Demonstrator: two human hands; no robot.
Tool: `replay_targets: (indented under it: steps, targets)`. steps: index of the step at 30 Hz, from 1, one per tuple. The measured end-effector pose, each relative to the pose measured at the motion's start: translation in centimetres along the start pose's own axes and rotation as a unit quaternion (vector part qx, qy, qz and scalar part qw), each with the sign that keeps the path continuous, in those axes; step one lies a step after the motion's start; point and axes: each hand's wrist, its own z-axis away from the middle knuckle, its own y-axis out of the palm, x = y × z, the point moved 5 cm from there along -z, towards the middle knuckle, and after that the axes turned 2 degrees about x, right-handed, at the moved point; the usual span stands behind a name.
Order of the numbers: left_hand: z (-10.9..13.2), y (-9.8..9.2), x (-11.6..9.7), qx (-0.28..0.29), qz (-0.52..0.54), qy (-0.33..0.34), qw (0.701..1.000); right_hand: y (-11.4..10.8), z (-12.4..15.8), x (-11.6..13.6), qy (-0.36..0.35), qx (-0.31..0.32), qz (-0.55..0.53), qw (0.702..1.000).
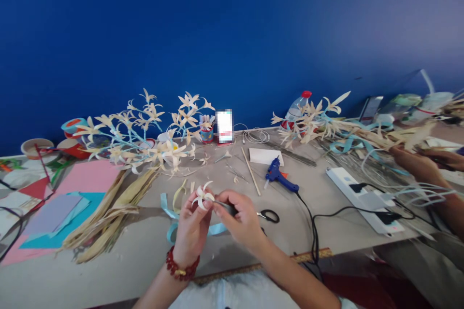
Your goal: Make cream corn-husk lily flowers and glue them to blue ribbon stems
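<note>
Flower (203, 197), prob. light & fragile, best held at base; L hand (191, 226) pinches it, R hand (239, 215) grips dark tool (231, 209).

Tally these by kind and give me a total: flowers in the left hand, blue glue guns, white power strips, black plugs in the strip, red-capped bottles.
Flower in the left hand: 1
Blue glue gun: 1
White power strip: 1
Black plugs: 2
Red-capped bottle: 1
Total: 6
</note>
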Motion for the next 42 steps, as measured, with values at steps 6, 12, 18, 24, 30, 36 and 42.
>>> replay_targets:
  steps: [6, 12, 18, 24, 30, 36, 42]
  targets:
    - [-0.2, 0.2, -0.4, 0.041, -0.012, -0.004, 0.999, -0.2, -0.2, -0.3, 0.068, 0.044, -0.115, 0.99]
    - [-0.4, 0.5, -0.8, 0.068, -0.035, 0.002, 0.997, 0.8, 0.0, -1.3, 0.188, 0.084, -0.304, 0.93]
    - [-0.3, 0.6, -0.8, 0.072, -0.043, 0.008, 0.996, 1.1, 0.0, -1.6, 0.2, 0.084, -0.328, 0.92]
    - [-0.3, 0.5, -0.9, 0.068, -0.039, 0.013, 0.997, 0.9, 0.0, -1.7, 0.194, 0.072, -0.299, 0.931]
    - [-0.3, -0.2, -0.6, 0.054, -0.04, 0.025, 0.997, 0.9, -0.1, -1.4, 0.191, 0.073, -0.309, 0.929]
    - [-0.2, -0.3, -0.8, 0.037, -0.058, 0.047, 0.997, 1.0, 0.0, -1.2, 0.186, 0.063, -0.316, 0.928]
    - [-0.1, -0.1, -1.1, 0.036, -0.063, 0.047, 0.996, 1.0, -0.2, -1.1, 0.178, 0.062, -0.322, 0.928]
